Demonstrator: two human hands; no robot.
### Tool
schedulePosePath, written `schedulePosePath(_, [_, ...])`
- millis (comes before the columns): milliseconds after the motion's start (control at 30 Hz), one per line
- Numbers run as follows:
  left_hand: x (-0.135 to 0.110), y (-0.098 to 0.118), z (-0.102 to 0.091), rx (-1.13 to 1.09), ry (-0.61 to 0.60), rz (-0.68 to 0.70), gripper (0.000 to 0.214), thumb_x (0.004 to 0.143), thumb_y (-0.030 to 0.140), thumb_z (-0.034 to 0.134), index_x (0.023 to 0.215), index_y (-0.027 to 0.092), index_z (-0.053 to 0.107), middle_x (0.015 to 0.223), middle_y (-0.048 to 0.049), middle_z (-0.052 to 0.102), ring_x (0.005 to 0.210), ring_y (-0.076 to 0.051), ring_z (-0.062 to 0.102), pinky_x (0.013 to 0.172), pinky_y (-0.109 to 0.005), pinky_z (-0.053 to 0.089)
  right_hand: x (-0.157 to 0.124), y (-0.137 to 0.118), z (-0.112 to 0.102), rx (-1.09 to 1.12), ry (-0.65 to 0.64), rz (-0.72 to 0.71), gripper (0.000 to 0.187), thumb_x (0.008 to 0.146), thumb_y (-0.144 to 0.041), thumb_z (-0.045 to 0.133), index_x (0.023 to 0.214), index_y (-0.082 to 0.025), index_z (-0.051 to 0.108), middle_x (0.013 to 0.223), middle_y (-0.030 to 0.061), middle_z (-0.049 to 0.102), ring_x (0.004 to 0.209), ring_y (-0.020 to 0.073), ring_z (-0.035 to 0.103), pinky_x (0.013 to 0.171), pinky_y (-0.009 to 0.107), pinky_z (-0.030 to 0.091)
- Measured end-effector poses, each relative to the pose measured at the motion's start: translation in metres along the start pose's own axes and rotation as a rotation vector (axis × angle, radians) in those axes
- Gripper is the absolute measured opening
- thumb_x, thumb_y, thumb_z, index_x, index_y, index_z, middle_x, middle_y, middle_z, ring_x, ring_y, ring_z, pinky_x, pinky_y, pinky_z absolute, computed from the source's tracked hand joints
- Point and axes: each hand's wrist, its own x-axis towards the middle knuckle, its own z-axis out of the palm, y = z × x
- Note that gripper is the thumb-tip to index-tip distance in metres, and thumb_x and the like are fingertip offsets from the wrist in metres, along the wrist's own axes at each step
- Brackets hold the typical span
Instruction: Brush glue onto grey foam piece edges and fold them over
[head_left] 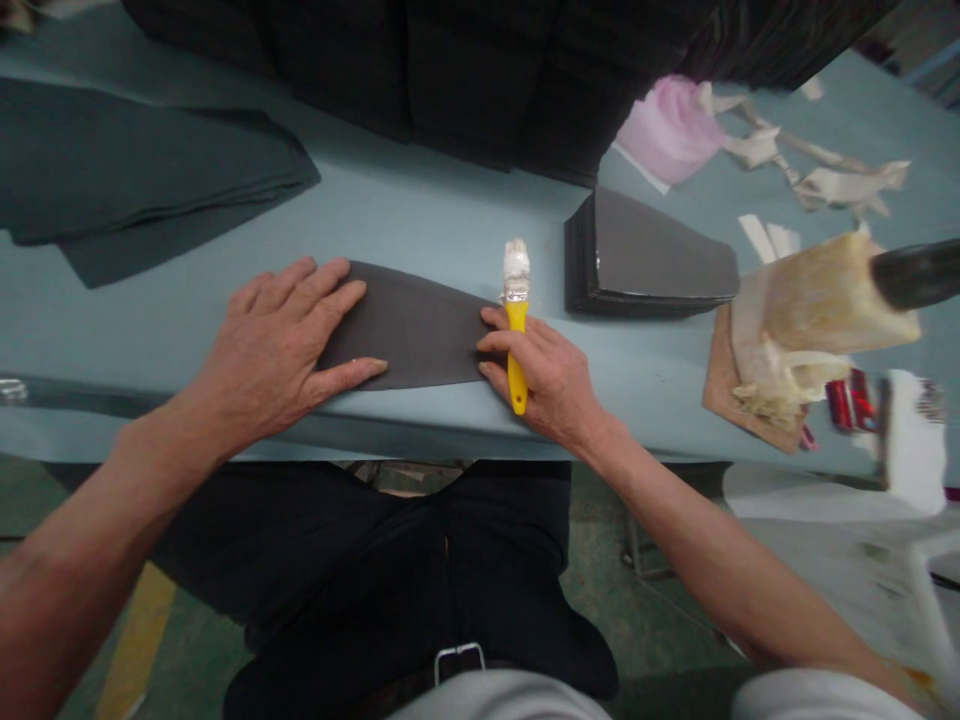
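Note:
A dark grey tapered panel (420,330) lies flat near the front edge of the blue-green table. My left hand (292,330) rests on its wide left end, fingers spread and pressing flat. At the narrow right end is my right hand (547,375), its fingertips touching the panel's edge. The same hand holds a paintbrush (517,320) with a yellow handle, tucked between the fingers. Its bristles point away from me and are coated with something white.
A stack of grey tapered panels (660,255) stands right of the brush. Beyond it are a glue-crusted container (825,295), a pink cloth (671,130) and pale scraps. Dark fabric pieces (150,170) lie at left; tall black stacks (450,80) line the back.

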Motion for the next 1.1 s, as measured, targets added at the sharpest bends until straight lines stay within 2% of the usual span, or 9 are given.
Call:
schedulePosePath(133, [-0.006, -0.006, 0.000, 0.001, 0.003, -0.017, 0.087, 0.107, 0.082, 0.025, 0.167, 0.023, 0.044, 0.178, -0.0178, 0.045, 0.168, -0.044, 0.036, 0.137, -0.066, 0.029, 0.000, 0.000, 0.002, -0.004, 0.037, -0.027, 0.013, 0.111, -0.029, 0.060, 0.120, -0.024, 0.069, 0.147, 0.0153, 0.078, 0.136, 0.0282, 0.075, 0.109, 0.047, 0.065])
schedulePosePath(267, [-0.008, -0.017, -0.002, -0.035, -0.015, 0.001, 0.072, 0.110, 0.071, 0.035, 0.167, 0.030, 0.044, 0.180, -0.0107, 0.045, 0.170, -0.038, 0.036, 0.140, -0.061, 0.029, 0.000, 0.001, 0.005, 0.007, 0.027, -0.019, 0.013, 0.111, -0.029, 0.060, 0.120, -0.024, 0.069, 0.148, 0.0146, 0.078, 0.139, 0.0280, 0.074, 0.111, 0.049, 0.065])
schedulePosePath(400, [-0.011, -0.027, -0.005, -0.078, -0.003, 0.021, 0.061, 0.110, 0.058, 0.043, 0.166, 0.036, 0.048, 0.176, -0.0060, 0.052, 0.168, -0.034, 0.041, 0.139, -0.059, 0.035, 0.001, 0.002, 0.009, 0.021, 0.067, -0.042, 0.013, 0.110, -0.027, 0.062, 0.119, -0.022, 0.070, 0.145, 0.0166, 0.079, 0.136, 0.0297, 0.076, 0.112, 0.051, 0.065])
schedulePosePath(567, [-0.021, -0.033, -0.007, -0.067, 0.038, -0.006, 0.053, 0.110, 0.053, 0.044, 0.158, 0.033, 0.059, 0.166, -0.0070, 0.063, 0.163, -0.035, 0.050, 0.134, -0.061, 0.043, 0.002, 0.002, 0.011, 0.049, 0.073, -0.042, 0.012, 0.107, -0.024, 0.067, 0.119, -0.022, 0.070, 0.147, 0.0173, 0.078, 0.137, 0.0292, 0.076, 0.111, 0.049, 0.066])
schedulePosePath(700, [-0.028, -0.037, -0.010, -0.068, 0.042, -0.014, 0.049, 0.110, 0.051, 0.049, 0.151, 0.031, 0.066, 0.167, -0.0087, 0.063, 0.160, -0.034, 0.054, 0.132, -0.059, 0.049, 0.002, 0.002, 0.017, 0.043, 0.099, -0.052, 0.014, 0.104, -0.022, 0.071, 0.118, -0.022, 0.071, 0.146, 0.0188, 0.078, 0.132, 0.0310, 0.079, 0.109, 0.050, 0.068])
schedulePosePath(900, [-0.031, -0.039, -0.012, -0.067, 0.172, -0.046, 0.035, 0.109, 0.049, 0.055, 0.130, 0.031, 0.076, 0.155, -0.0100, 0.072, 0.146, -0.032, 0.067, 0.126, -0.056, 0.055, 0.003, 0.002, 0.024, 0.059, 0.149, -0.054, 0.015, 0.101, -0.020, 0.074, 0.115, -0.022, 0.071, 0.140, 0.0181, 0.080, 0.128, 0.0314, 0.080, 0.105, 0.048, 0.069])
schedulePosePath(1000, [-0.027, -0.042, -0.016, -0.076, 0.237, -0.108, 0.034, 0.108, 0.051, 0.054, 0.124, 0.031, 0.076, 0.148, -0.0099, 0.076, 0.141, -0.032, 0.070, 0.125, -0.057, 0.056, 0.004, 0.001, 0.025, 0.059, 0.157, -0.049, 0.014, 0.102, -0.022, 0.074, 0.115, -0.023, 0.070, 0.139, 0.0176, 0.081, 0.127, 0.0299, 0.080, 0.104, 0.046, 0.070])
schedulePosePath(1100, [-0.017, -0.050, -0.026, -0.043, 0.302, -0.273, 0.039, 0.105, 0.058, 0.054, 0.123, 0.029, 0.074, 0.142, -0.0113, 0.078, 0.136, -0.034, 0.071, 0.124, -0.058, 0.055, 0.005, 0.000, 0.024, 0.062, 0.152, -0.043, 0.015, 0.102, -0.022, 0.075, 0.115, -0.023, 0.070, 0.139, 0.0170, 0.081, 0.128, 0.0297, 0.080, 0.105, 0.046, 0.070])
